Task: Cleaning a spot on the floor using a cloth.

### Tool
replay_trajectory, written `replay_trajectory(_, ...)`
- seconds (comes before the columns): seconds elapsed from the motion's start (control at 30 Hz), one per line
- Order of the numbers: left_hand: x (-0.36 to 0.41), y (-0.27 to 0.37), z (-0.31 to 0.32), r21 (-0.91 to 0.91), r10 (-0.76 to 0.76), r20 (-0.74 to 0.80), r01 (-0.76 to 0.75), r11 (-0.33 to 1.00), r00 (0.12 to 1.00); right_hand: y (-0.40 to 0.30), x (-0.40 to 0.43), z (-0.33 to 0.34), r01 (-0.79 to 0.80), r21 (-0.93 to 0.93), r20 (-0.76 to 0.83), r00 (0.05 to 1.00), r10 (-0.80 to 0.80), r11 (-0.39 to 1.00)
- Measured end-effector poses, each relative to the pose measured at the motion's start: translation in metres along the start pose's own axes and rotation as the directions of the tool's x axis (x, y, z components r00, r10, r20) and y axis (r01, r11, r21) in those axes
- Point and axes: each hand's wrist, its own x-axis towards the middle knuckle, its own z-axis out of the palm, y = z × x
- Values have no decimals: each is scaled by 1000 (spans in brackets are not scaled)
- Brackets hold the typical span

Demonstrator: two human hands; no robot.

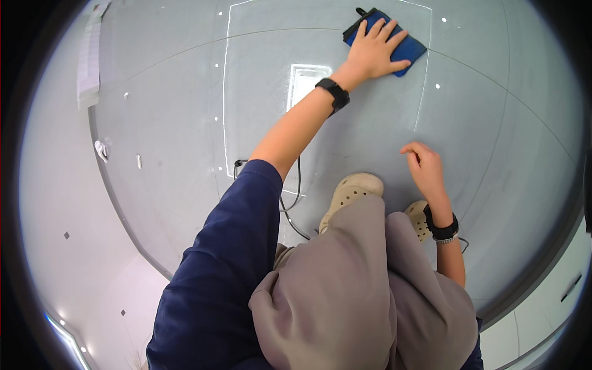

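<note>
My left hand (373, 50) is stretched far forward and lies flat, fingers spread, on a folded blue fabric piece (414, 50). That fabric has black edging and a short black loop at its far left corner; it rests on the glossy grey floor (370, 125). My palm and fingers cover much of its middle. My right hand (424, 164) hovers near my right knee with the fingers loosely curled, and no object shows in it. Both wrists carry black bands.
A dark cable (298, 185) loops on the floor beside my left sleeve. My beige clog (358, 188) stands between the hands. Crumpled white tissue (101, 151) lies by the left wall's skirting (108, 194), near a small white scrap (138, 161). Ceiling lights reflect off the floor.
</note>
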Motion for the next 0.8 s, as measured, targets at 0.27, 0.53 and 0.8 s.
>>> replay_trajectory(0.27, -28, -48, -23, -71, -254, 95, 261, 963, 962, 8, -1, 3, -27, 31, -48, 998, 28, 999)
replay_trajectory(0.53, -126, -138, -38, -1, -546, -78, 548, 836, 834, 6, 2, 0, -72, 68, 1, 997, 72, 995)
replay_trajectory(0.8, -214, -212, -67, 135, -841, -92, 844, 520, 533, 2, 4, 0, -44, 84, 33, 999, 41, 996)
